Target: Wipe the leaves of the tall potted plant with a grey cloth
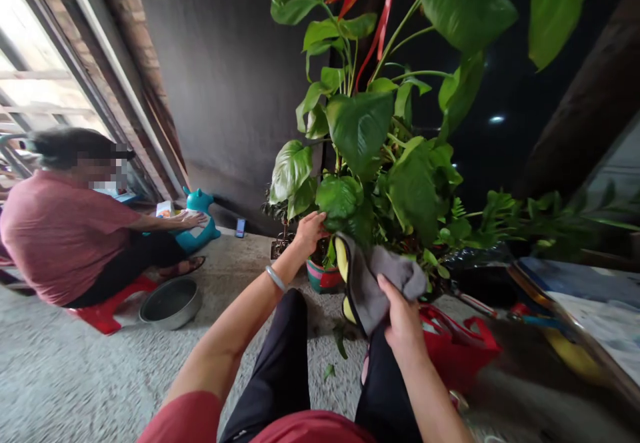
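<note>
Up front, the left hand (pixel 309 229) pinches a low leaf (pixel 336 197) of the potted plant (pixel 380 156), fingers closed on its edge, steadying it flat. Just beside it the right hand (pixel 403 319) grips a bunched grey cloth (pixel 373 283), fingers wrapped round it, raised near the leaf. A seated person (pixel 65 229) touches a teal toy (pixel 200 219), well apart

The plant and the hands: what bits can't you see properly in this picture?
- Head view: the plant pot is mostly hidden behind the grey cloth and leaves.
- Right hand: its fingertips are buried in the cloth.
- Left hand: its fingertips sit behind a leaf.
- The plant's top is cut off by the upper edge.
- The phone is too small to read.
</note>
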`<state>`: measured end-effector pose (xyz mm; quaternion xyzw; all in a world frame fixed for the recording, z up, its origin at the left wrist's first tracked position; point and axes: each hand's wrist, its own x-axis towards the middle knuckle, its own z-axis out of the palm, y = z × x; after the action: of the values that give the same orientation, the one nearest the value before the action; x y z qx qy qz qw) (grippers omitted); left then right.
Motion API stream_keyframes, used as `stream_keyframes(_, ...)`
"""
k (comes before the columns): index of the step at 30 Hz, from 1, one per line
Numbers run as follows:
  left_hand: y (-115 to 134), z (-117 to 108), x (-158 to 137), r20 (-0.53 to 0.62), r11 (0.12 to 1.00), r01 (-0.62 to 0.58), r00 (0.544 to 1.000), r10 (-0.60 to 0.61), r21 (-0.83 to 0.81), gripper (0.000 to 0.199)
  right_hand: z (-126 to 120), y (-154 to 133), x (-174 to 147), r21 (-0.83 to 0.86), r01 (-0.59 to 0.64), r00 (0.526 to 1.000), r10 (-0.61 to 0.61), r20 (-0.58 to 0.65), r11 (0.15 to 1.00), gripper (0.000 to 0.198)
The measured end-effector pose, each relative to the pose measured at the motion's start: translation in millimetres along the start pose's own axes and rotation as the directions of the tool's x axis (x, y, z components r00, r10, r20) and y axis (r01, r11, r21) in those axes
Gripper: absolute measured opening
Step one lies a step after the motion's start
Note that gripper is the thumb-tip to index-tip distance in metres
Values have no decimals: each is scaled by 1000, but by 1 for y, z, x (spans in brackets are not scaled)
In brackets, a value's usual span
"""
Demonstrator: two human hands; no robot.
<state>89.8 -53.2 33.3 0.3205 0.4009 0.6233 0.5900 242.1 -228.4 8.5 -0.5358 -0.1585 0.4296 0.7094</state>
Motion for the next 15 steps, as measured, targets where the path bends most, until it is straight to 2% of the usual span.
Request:
stream_keyframes(2, 15, -10, 6, -17, 1000, -2, 1000, 2, -2, 28, -25, 3, -11, -57, -53, 998, 51, -35, 997, 78)
stream_keyframes(3, 22, -13, 10, -26, 999, -40, 999, 40, -1, 29, -31, -1, -16, -87, -34, 998, 29, -56, 996, 81)
stream_keyframes(7, 50, -24, 25, -75, 960, -278, 957, 279, 19, 28, -28, -36, -23, -63, 195, 975, -201, -94, 979, 90)
stream_keyframes(9, 59, -28, 30, -91, 933, -357, 929, 360, 45, 25, -23, -46, -20, -18, 263, 959, -264, -108, 965, 94)
stream_keyframes(12, 60, -31, 28, -71, 890, -431, 893, 444, 148, 23, -28, -42, -14, -31, 221, 967, -223, -123, 975, 95)
stream_keyframes(15, 41, -32, 18, -49, 830, -470, 862, 505, 301, 15, -44, -27, -14, -59, 128, 980, -135, -144, 990, 96)
